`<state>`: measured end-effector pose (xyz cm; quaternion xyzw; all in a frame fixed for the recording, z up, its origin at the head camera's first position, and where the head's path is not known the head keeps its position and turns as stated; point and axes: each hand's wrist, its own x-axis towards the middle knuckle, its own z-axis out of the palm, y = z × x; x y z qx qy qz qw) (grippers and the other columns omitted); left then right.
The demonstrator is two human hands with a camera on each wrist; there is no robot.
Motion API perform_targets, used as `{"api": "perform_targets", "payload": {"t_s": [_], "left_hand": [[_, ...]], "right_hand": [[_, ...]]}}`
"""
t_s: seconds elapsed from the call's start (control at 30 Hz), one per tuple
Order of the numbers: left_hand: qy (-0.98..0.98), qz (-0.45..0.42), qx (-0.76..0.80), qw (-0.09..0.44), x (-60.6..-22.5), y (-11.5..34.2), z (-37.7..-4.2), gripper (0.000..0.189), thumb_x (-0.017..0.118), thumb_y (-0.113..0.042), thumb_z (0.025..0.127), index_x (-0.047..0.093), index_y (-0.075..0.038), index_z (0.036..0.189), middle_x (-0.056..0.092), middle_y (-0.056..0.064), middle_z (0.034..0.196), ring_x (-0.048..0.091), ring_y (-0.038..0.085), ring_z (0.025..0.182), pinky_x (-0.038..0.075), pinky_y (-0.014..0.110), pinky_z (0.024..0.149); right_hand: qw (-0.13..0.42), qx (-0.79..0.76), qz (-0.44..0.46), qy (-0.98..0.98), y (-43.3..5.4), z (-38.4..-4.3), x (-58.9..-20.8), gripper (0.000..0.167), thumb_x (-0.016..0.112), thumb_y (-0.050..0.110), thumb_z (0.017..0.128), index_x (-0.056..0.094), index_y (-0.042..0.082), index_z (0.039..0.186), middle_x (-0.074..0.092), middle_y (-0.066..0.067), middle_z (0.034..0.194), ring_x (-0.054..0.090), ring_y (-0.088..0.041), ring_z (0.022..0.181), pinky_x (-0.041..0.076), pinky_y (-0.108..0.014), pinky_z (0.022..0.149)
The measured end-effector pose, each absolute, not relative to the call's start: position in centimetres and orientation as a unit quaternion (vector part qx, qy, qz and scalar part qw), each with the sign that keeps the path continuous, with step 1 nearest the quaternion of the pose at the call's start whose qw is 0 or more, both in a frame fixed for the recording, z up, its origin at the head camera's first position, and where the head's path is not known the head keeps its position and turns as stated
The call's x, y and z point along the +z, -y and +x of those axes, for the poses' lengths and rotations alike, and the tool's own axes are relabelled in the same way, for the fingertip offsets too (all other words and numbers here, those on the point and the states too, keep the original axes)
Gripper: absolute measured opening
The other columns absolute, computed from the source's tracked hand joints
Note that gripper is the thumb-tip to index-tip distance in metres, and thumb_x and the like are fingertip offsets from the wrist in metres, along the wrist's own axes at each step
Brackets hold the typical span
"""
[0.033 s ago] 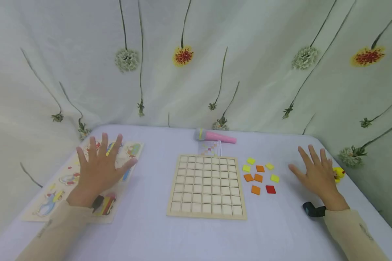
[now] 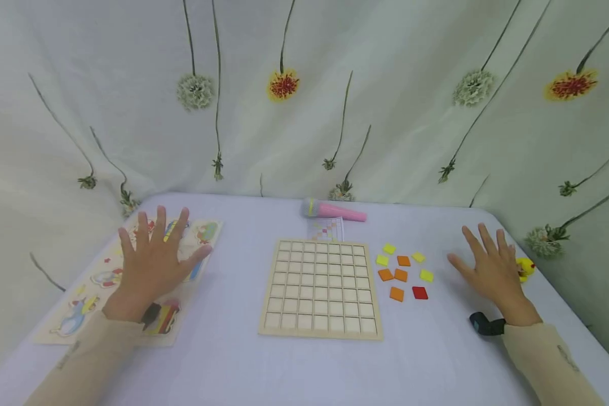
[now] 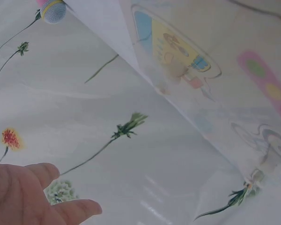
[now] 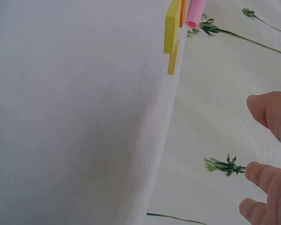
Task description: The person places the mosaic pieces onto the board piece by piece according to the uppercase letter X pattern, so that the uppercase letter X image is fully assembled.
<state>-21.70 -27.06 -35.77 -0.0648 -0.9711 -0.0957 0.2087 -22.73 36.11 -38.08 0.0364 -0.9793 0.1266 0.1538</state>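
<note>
My left hand (image 2: 149, 268) is spread with fingers straight, over a puzzle board (image 2: 92, 304) with cartoon picture pieces. My right hand (image 2: 494, 276), its fingers also spread, is at the right side of the table beside a small yellow toy (image 2: 525, 269) that it partly hides. Neither hand holds anything. Between them lies a wooden grid board (image 2: 321, 336) with bare square cells. Several yellow, orange and red square tiles are scattered right of it, among them a red tile (image 2: 420, 292), an orange tile (image 2: 397, 294) and a yellow tile (image 4: 172, 28).
Behind the grid board lies a small card (image 2: 330, 229) printed with a coloured grid. A pink toy microphone (image 2: 341, 212) with a grey head lies behind that card. A floral curtain (image 2: 406, 135) hangs along the table's back edge.
</note>
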Motion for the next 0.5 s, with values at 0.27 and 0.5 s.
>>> {"api": "perform_targets", "payload": {"t_s": [0.27,0.5], "left_hand": [[0.974,-0.069,-0.109,0.188,-35.74,26.59,-21.69,0.091,0.055,-0.067,0.102,0.028,-0.012,0.17,0.021,0.038,0.169,0.011,0.068,0.153,0.003,0.085,0.115],[0.976,-0.089,-0.109,0.165,-35.53,26.28,-21.72,0.089,0.056,-0.063,0.104,0.029,-0.01,0.17,0.025,0.039,0.168,0.014,0.067,0.153,0.009,0.084,0.115]], "right_hand": [[0.145,0.132,0.031,0.98,-36.35,-22.74,-38.18,0.077,0.063,0.036,0.106,0.032,-0.004,0.163,0.018,-0.041,0.169,0.005,-0.068,0.154,0.005,-0.081,0.119],[0.137,0.159,0.044,0.977,-36.04,-22.99,-38.21,0.061,0.069,0.022,0.104,0.048,-0.01,0.151,0.037,-0.043,0.158,0.031,-0.069,0.141,0.028,-0.081,0.112]]}}
